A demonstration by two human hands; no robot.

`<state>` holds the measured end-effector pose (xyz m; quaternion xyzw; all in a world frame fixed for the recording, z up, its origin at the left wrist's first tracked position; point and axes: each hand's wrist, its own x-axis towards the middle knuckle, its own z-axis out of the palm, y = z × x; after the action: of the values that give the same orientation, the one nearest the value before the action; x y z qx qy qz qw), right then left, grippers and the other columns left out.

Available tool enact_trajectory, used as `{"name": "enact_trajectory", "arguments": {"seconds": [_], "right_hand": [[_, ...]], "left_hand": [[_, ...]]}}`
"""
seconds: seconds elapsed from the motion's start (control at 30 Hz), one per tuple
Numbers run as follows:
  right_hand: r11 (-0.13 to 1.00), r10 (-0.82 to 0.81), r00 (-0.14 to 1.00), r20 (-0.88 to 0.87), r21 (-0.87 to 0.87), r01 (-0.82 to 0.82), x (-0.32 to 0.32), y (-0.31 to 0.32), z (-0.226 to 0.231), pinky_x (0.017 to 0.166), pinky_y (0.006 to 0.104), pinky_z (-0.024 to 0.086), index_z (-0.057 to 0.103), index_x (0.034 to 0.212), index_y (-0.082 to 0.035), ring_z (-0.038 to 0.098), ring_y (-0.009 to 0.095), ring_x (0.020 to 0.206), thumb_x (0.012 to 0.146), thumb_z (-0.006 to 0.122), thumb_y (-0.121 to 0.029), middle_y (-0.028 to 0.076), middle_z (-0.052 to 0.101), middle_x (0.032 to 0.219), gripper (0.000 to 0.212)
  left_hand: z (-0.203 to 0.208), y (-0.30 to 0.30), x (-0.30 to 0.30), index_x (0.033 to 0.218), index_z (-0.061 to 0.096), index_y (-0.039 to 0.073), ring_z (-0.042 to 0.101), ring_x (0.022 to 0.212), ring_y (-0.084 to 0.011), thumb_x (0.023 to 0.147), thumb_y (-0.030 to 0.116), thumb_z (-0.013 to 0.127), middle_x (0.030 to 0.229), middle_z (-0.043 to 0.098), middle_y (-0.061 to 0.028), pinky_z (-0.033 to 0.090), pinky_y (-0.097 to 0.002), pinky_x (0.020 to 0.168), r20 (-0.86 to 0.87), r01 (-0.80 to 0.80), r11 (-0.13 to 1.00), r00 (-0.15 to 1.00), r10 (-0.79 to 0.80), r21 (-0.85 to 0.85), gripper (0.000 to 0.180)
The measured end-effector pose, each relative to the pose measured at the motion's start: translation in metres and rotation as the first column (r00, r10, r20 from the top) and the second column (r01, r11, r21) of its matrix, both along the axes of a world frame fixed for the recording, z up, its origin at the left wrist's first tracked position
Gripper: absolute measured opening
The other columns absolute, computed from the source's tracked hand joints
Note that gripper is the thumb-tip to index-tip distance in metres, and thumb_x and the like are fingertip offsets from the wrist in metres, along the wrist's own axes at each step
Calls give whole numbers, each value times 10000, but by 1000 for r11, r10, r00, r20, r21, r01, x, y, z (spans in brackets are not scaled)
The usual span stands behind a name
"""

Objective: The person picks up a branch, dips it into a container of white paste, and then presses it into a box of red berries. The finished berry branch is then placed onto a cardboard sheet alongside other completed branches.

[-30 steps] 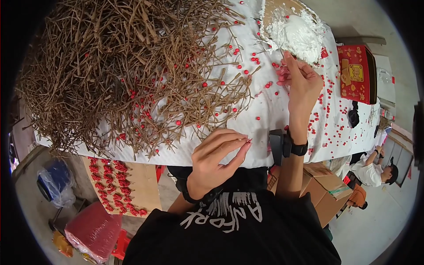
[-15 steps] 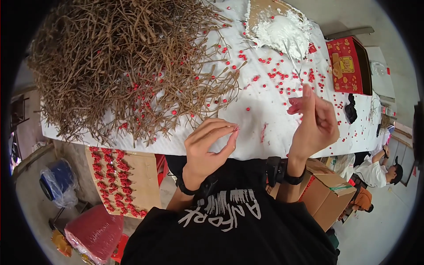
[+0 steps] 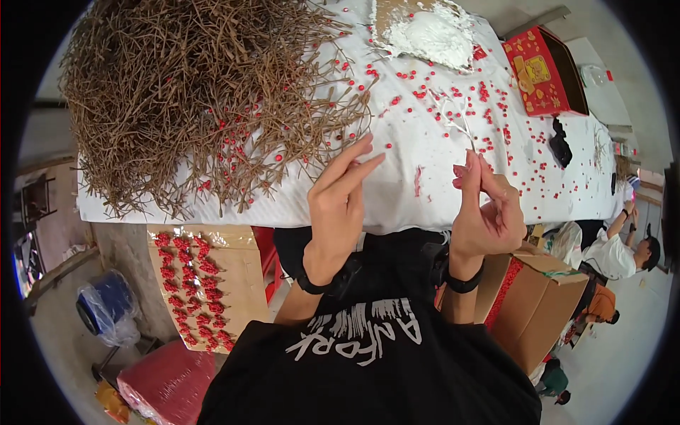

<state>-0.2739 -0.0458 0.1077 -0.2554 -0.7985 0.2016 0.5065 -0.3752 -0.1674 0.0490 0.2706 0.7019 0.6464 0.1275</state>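
Observation:
My right hand (image 3: 489, 216) pinches the lower end of a thin branched twig (image 3: 460, 122) between thumb and fingers. White paste coats the forked tips of the twig, which point away from me over scattered red beads (image 3: 489, 113). Pink-red stains show on the right fingertips. My left hand (image 3: 336, 202) is raised at the near edge of the table with its fingers stretched out and nothing in it. Just beyond it lies a large heap of brown twigs (image 3: 191, 92) with red beads caught among them. Mounded white paste (image 3: 432, 39) sits on a cardboard piece at the far side.
A white-covered table (image 3: 404, 198) carries everything. On its right stand a red box (image 3: 542, 74) and a crumpled black item (image 3: 560, 144). Below left, cardboard (image 3: 244, 283) holds rows of red bead clusters (image 3: 188, 273). An open carton (image 3: 538, 304) is at lower right; people sit beyond.
My left hand has gone from a near-pinch to stretched fingers, pointing further forward. The twig in my right hand has come away from the white paste, showing its coated forks. The view has shifted slightly.

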Motion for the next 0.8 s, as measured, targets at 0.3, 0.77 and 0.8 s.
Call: {"name": "enact_trajectory", "arguments": {"seconds": [0.3,0.77,0.8], "right_hand": [[987,-121,989,-89,93,129,34,-17,5,539,260,553,638,850,88,678,221,585,768,717,175,188,700,732,143],[932,-207,972,-108,279,229,158,6,16,529,291,542,668,868,52,671,262,575,633,811,158,136,688,693,294],[923,-223,970,-100,297,243,171,8,18,530,294,544,666,876,52,674,266,584,635,810,155,138,689,699,298]], "left_hand": [[20,4,8,807,677,-23,506,657,-200,727,-109,507,704,600,-62,390,-284,582,-189,239,967,957,-218,91,207],[60,76,141,1056,688,-76,458,725,-98,938,34,480,852,597,-57,330,-250,609,379,571,628,503,-776,529,264],[63,81,152,1056,688,-76,458,725,-98,938,34,480,852,597,-57,330,-250,609,376,585,616,489,-787,527,264]]}}
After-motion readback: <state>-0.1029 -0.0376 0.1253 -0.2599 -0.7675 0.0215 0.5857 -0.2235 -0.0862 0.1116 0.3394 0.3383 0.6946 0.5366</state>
